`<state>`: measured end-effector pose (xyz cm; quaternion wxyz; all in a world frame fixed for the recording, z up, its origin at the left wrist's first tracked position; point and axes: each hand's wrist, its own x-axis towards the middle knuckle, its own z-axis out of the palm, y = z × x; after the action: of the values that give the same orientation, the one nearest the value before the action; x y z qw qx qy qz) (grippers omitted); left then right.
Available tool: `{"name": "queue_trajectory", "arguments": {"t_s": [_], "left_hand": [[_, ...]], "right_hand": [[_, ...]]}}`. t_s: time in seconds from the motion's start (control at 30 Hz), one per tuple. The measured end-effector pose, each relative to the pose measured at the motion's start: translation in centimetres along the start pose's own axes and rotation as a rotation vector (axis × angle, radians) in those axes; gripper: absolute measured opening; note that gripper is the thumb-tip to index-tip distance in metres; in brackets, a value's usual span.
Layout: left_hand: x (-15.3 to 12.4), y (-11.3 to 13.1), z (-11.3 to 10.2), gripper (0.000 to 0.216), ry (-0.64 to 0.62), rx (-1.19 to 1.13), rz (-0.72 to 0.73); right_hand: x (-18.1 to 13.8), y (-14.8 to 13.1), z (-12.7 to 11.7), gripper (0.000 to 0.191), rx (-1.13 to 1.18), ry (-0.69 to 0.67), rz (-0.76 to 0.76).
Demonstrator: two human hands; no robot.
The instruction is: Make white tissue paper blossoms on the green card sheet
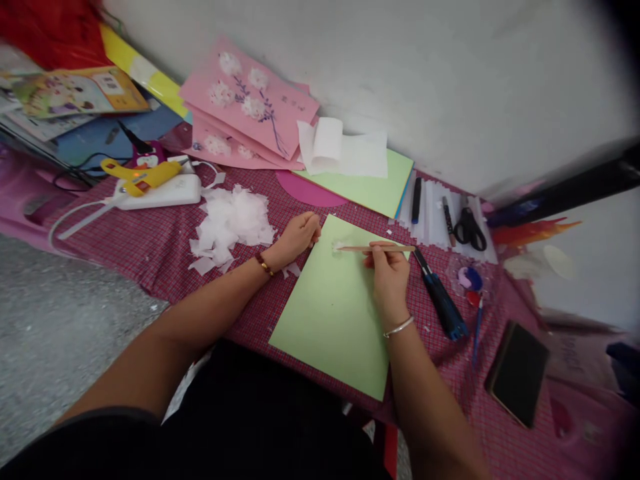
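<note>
Far left on bench (165,250): heap of white tissue scraps (231,223). Just right of heap: left hand (299,235), fingers curled together, resting on upper-left edge of green sheet (333,320). Between the 2 hands: white tuft (339,246) under stick tip. Wooden stick (375,249): long axis left-right, across sheet top. Right hand (389,270): fingers clamped on stick's right half.

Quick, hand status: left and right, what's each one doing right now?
Left hand: curled shut, resting at the green sheet edge; nothing visible in it.
Right hand: closed on a thin wooden stick, tip over the green sheet.
</note>
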<state>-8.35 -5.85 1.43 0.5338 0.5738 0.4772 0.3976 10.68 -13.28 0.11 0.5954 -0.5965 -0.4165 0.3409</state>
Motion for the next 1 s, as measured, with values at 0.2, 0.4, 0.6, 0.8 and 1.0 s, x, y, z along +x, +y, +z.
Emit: {"name": "queue_trajectory", "arguments": {"t_s": [0.2, 0.4, 0.6, 0.8, 1.0], "left_hand": [[0.4, -0.7, 0.3, 0.024, 0.017, -0.121, -0.033], [0.0, -0.3, 0.4, 0.027, -0.109, 0.086, 0.138], [-1.5, 2.8, -0.6, 0.035, -0.161, 0.410, 0.345], [-0.6, 5.7, -9.3, 0.034, -0.051, 0.652, 0.329], [2.6, 4.8, -18.1, 0.031, 0.204, 0.790, 0.043]], "right_hand": [[0.3, 0.2, 0.3, 0.026, -0.003, 0.017, 0.005], [-0.4, -1.2, -0.9, 0.022, 0.142, 0.090, 0.035], [-0.6, -2.2, -3.0, 0.018, 0.262, 0.087, 0.050], [-1.6, -1.4, -2.7, 0.025, 0.296, -0.047, 0.215], [-2.1, -0.2, -1.4, 0.028, 0.287, -0.122, 0.244]]}}
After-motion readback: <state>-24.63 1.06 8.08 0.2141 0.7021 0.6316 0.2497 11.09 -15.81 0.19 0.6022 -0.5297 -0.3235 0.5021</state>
